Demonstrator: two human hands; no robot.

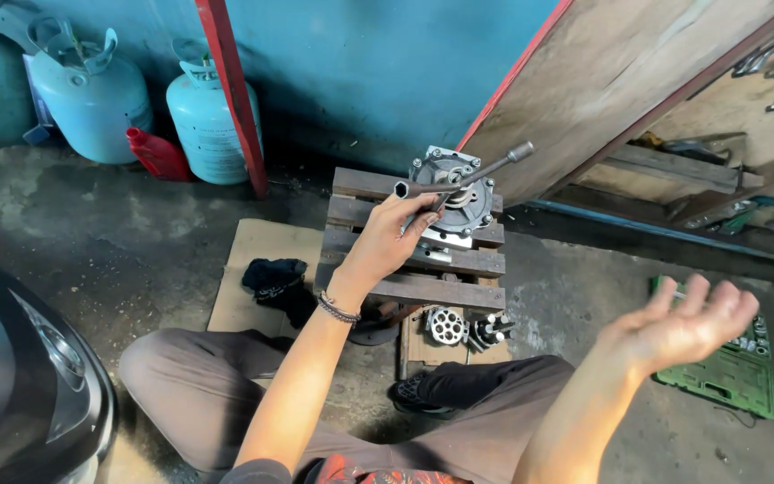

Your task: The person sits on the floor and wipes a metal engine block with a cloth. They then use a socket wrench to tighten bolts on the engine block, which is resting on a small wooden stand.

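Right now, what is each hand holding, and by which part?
Left hand grips the T-handle socket wrench near the left end of its crossbar, over the metal housing. Right hand is open, palm up, holding nothing.

Floor (136, 224) left free; board (602, 81) blocks right.

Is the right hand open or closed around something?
Open. The right hand is raised with palm up and fingers spread, holding nothing. The left hand grips the wrench.
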